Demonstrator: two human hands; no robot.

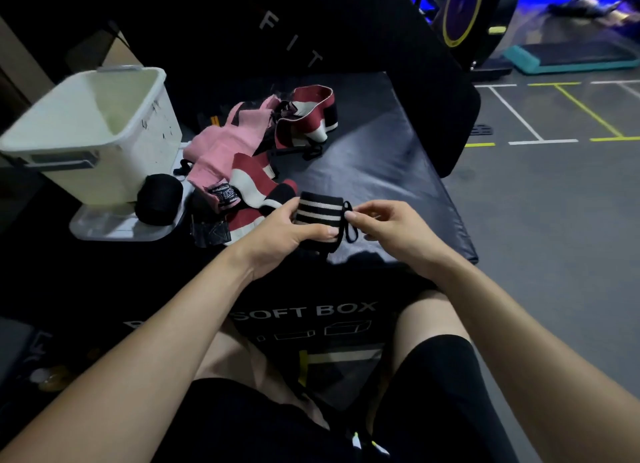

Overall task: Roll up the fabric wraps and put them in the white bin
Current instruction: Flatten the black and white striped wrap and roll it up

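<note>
- One rolled black wrap (320, 216) with pale stripes sits between our two hands, above the near edge of the dark padded box (381, 171); its long axis runs roughly left to right, the stripes crossing it.
- Our left hand (294, 234) has its fingers and thumb curled round the roll's left end and carries its weight.
- Our right hand (384, 223) pinches the thin black loop (350, 225) that hangs off the roll's right end; its other fingers are loosely curled.
- The white bin (138, 130) stands up and to the left, well apart from the roll, and its open mouth shows nothing inside that we can see. The left hand is the nearer one, so we judge it will carry the roll over once the loop is tucked in.
- Between roll and bin lie the loose pink wraps (214, 150) and the red and white wraps (308, 116), still unrolled, and a black roll (159, 199) rests on a clear lid (114, 227) just beside the bin's base.
</note>
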